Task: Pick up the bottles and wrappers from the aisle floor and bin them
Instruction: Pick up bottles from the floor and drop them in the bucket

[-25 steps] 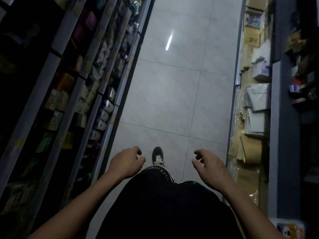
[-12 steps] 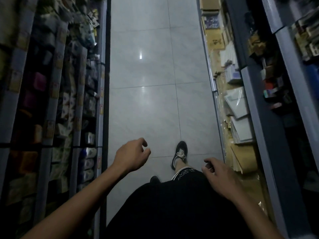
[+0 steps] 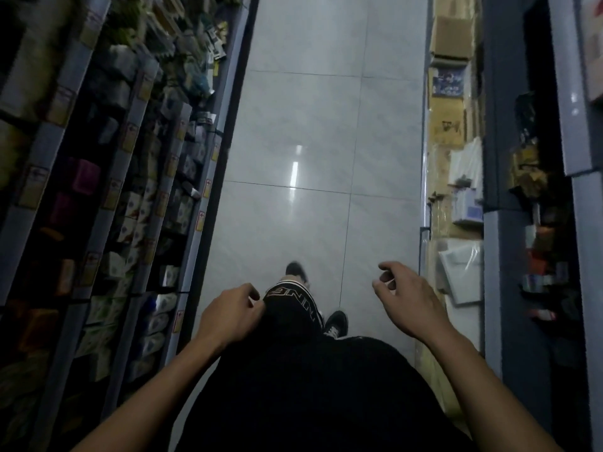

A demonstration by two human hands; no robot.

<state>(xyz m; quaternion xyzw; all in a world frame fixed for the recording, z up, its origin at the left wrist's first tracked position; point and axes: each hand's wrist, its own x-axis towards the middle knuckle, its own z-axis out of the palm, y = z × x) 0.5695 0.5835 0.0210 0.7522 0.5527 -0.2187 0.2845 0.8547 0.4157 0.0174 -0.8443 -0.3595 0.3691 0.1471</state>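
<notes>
Down low and closest: left hand (image 3: 228, 316) half curled, loose, nothing in it, just by the dark shorts (image 3: 293, 308). Right hand (image 3: 408, 305) out to the side, fingers (image 3: 388, 267) bent but apart, nothing in it either. Two dark shoes (image 3: 336, 322) on the pale floor (image 3: 293, 125), one blurry, so probably mid-step. No bottles, no wrappers, no bin anywhere in view; maybe farther down the aisle or behind, cannot tell. Could go wrong: walking fast with the head turning, so easy to miss small clear trash on shiny tiles, more so with the bright light streak (image 3: 295, 172) on them. Slippery look to that floor too, so a slip on a rolling bottle seems possible. Narrow aisle, so a swinging arm might knock things off. On the left, close by, left shelves (image 3: 192, 223) packed with small boxes and packs in rows, too dim to read. On the right, right shelves (image 3: 456, 190) with flat plastic-wrapped packs (image 3: 463, 269) down low, and paper things above. Farther on, a brown cardboard box (image 3: 452, 37), flaps shut, insides hidden. Beyond that, only bare tiles up to the top edge.
</notes>
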